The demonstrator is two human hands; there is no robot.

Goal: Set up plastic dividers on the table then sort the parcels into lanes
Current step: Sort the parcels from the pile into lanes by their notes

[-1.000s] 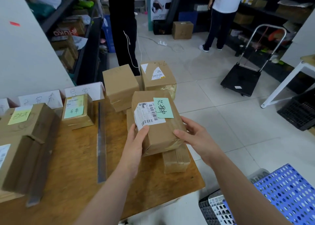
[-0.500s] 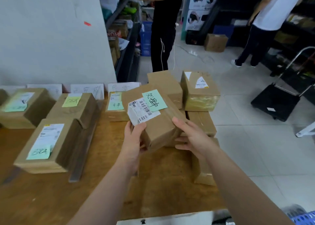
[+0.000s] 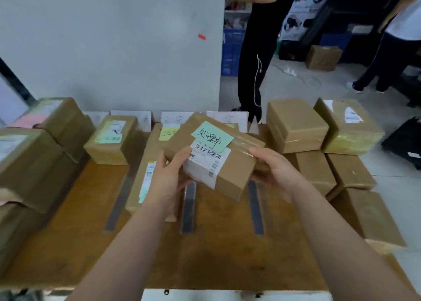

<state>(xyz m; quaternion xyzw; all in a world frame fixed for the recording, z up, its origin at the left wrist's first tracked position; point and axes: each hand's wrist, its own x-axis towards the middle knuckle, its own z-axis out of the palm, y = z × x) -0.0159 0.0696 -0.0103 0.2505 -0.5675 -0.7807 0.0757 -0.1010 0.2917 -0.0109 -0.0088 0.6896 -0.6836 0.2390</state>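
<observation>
I hold a brown cardboard parcel (image 3: 230, 171) with a white barcode label and a green handwritten note above the middle of the wooden table (image 3: 216, 255). My left hand (image 3: 168, 175) grips its left end and my right hand (image 3: 273, 171) grips its right end. Three grey plastic divider strips lie flat on the table: a left one (image 3: 118, 205), a middle one (image 3: 189, 209) and a right one (image 3: 256, 209). A parcel with a yellow note (image 3: 145, 171) lies in the lane left of the held parcel. Another labelled parcel (image 3: 111, 141) sits further left.
A pile of unsorted brown parcels (image 3: 319, 155) fills the table's right side. More stacked parcels (image 3: 34, 159) stand at the left edge. White paper signs (image 3: 134, 116) lean on the white wall behind. Two people (image 3: 255, 50) stand on the tiled floor beyond.
The parcel has left the right-hand pile and travelled left to above the middle lanes. My view has swung left, bringing more lanes and parcels into sight.
</observation>
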